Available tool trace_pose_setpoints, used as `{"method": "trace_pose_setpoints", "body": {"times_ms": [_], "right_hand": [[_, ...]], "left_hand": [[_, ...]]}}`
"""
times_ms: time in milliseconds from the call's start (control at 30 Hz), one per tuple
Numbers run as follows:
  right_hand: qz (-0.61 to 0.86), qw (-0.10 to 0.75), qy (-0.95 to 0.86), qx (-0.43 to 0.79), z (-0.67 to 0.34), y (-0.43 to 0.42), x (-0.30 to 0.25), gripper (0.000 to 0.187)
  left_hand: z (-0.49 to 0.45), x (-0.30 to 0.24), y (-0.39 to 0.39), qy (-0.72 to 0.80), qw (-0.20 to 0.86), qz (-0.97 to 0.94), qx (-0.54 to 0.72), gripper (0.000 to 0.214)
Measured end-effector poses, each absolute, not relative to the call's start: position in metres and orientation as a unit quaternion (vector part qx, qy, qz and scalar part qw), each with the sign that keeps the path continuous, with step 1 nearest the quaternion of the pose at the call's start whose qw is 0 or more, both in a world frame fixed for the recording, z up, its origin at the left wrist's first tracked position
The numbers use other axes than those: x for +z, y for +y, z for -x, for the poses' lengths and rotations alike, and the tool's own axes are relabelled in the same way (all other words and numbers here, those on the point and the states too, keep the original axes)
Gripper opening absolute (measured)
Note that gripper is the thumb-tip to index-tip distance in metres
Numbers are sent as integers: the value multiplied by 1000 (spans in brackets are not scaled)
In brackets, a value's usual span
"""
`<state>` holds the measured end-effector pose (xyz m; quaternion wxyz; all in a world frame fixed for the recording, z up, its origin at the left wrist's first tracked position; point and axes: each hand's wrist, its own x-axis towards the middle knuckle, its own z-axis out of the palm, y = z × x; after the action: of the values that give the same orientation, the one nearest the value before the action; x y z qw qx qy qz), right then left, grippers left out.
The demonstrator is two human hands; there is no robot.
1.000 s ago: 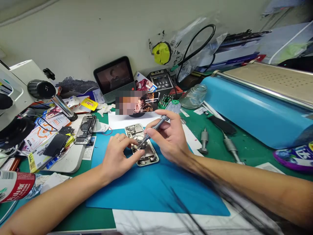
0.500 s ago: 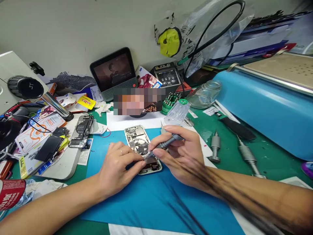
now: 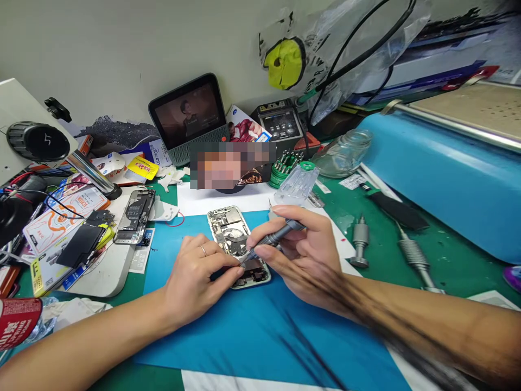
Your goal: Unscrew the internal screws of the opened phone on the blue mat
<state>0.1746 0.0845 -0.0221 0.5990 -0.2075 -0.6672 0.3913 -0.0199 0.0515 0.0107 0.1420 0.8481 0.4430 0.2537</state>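
An opened phone [image 3: 232,225] with its inner parts bare lies on a blue mat [image 3: 195,347]. My right hand [image 3: 309,244] grips a grey screwdriver [image 3: 274,238], slanting its tip down to the phone's lower half. The thumb and forefinger of my left hand [image 3: 199,271] are pinched together at the phone's left edge, close to that tip; what they hold, if anything, is hidden. Past my right fingers a second thin metal tip [image 3: 269,204] points up; whether the hand holds it, I cannot tell.
Left, another opened phone [image 3: 135,217] rests on a white microscope base [image 3: 118,271] beside piled boxes. Behind are a lit display [image 3: 189,111], a green bit holder [image 3: 285,165] and a glass jar [image 3: 345,152]. Grey screwdrivers [image 3: 360,241] stand or lie right; a blue-sided machine [image 3: 439,184] is beyond.
The view has shifted slightly. Both hands, the screwdriver and the phone keep nearly the same places relative to each other.
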Motion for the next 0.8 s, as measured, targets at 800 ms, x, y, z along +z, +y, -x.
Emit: {"method": "trace_pose_setpoints", "body": {"times_ms": [800], "right_hand": [[214, 591, -674, 389, -177, 83, -22, 53]], "left_hand": [[19, 10, 53, 441, 141, -848, 257, 12]]}}
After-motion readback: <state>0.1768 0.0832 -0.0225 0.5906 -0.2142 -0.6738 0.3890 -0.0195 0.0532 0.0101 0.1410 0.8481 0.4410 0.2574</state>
